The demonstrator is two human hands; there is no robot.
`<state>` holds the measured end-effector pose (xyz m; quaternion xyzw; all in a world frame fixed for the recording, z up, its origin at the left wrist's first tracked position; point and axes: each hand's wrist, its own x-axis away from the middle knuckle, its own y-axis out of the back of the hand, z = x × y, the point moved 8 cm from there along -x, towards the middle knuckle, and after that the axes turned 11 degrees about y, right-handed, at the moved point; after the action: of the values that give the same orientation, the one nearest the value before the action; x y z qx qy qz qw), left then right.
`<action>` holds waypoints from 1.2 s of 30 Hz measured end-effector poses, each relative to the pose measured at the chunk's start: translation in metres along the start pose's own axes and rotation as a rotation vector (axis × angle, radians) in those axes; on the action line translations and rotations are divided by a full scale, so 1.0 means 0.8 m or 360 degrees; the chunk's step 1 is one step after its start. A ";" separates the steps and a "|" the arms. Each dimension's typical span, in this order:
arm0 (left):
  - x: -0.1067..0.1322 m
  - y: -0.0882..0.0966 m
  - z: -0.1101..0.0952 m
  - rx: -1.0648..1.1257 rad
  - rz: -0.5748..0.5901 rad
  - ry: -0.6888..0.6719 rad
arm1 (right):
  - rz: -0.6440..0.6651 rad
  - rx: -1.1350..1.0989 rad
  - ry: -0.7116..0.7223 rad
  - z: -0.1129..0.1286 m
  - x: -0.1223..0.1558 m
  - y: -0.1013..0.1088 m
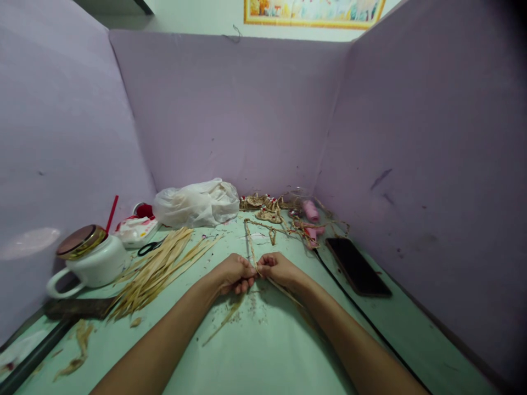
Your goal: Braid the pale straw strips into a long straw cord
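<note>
My left hand and my right hand meet low over the middle of the table, fingertips pinched. Between them they grip the near end of a thin braid of straw-coloured plant fibre. From my fingers the braid runs away across the table, then bends right toward a tangle of cord. Loose fibre strands trail toward me below my left hand, and another strand passes beneath my right wrist. The exact crossing of strands is hidden by my fingers.
Flat fibre strips, black-handled scissors and a lidded white mug are left. Behind lie a plastic bag and small woven pieces. Right are a pink tool, black cord and phone. Purple panels enclose the table.
</note>
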<state>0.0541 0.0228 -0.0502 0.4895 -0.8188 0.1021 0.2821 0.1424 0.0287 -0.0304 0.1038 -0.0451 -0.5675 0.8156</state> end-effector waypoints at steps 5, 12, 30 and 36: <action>0.004 -0.003 -0.003 0.0012 0.0052 -0.0010 | 0.0013 -0.0044 0.0009 0.001 0.000 0.000; 0.001 0.001 -0.002 -0.0085 -0.0093 -0.0004 | 0.0024 -0.0002 0.0017 0.003 0.002 0.001; 0.009 0.000 -0.008 -0.0150 -0.0180 -0.0027 | 0.0018 0.0394 0.0131 -0.004 -0.001 0.009; 0.014 -0.001 -0.015 -0.0189 -0.0400 -0.0095 | -0.0024 0.0843 0.0057 0.007 0.007 0.015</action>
<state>0.0550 0.0197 -0.0340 0.5734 -0.7637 0.0028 0.2967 0.1540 0.0269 -0.0222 0.3240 -0.1769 -0.5399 0.7565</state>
